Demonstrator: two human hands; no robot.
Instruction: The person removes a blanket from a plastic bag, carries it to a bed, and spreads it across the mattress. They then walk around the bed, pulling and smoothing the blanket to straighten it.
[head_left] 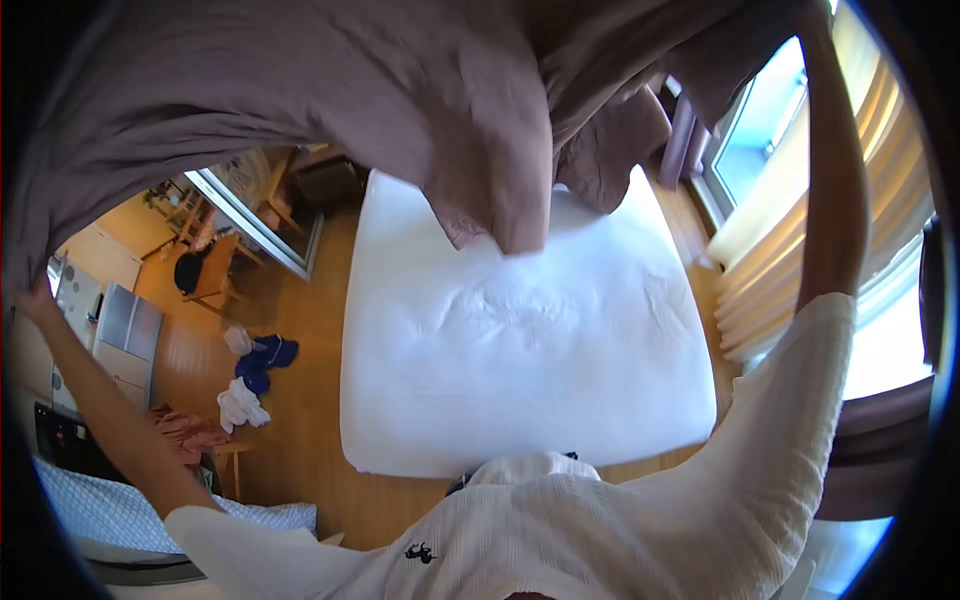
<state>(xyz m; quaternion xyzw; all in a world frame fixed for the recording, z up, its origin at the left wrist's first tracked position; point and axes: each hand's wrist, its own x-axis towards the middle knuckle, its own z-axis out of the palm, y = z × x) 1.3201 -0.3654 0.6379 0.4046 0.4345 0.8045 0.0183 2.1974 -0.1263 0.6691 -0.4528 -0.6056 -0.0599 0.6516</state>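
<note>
A large brown bed sheet [400, 90] is spread in the air across the upper part of the head view, its lower folds hanging over the bed. My left hand [38, 298], far out at the left edge, is closed on one side of the sheet. My right arm reaches up at the right; my right hand [814, 18] is at the top edge, closed at the sheet's other side, its fingers mostly hidden. Below the cloth lies a mattress [530, 370] in a white fitted cover, wrinkled near its middle.
Blue and white clothes [255, 365] lie on the wooden floor [190, 345] at the left. Beyond them are a wooden chair [212, 275] and a glass sliding door [250, 220]. Pale curtains [780, 270] hang by the window at the right. A patterned quilt [110, 505] lies at lower left.
</note>
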